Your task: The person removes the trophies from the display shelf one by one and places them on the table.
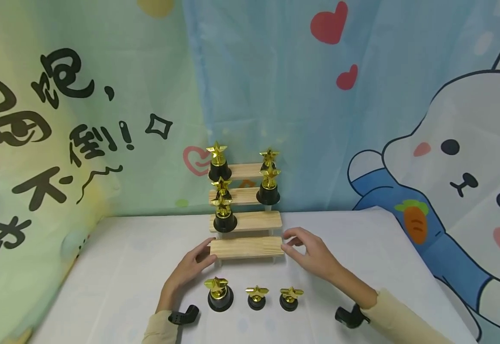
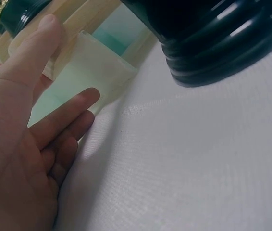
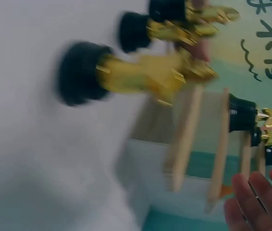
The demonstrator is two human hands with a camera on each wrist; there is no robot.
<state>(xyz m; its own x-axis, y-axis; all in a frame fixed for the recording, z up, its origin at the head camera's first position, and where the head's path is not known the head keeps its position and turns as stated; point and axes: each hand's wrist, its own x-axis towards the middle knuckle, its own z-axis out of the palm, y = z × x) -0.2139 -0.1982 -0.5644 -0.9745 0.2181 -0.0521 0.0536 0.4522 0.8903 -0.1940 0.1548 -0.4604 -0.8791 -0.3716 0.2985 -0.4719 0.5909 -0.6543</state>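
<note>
Lowest shelf, long axis crosswise, between left hand and right hand at its ends; we see both half-spread, gripping nothing.

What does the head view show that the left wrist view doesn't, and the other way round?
Only the head view: the right hand, the rabbit print, and the full row of three star trophies in front of the stepped stand.

Only the left wrist view: the palm of the left hand with its lower fingers loosely bent, and the broad face of a pale side panel.

Both: the left hand beside the stand, wooden shelves, white cloth and black trophy bases.
</note>
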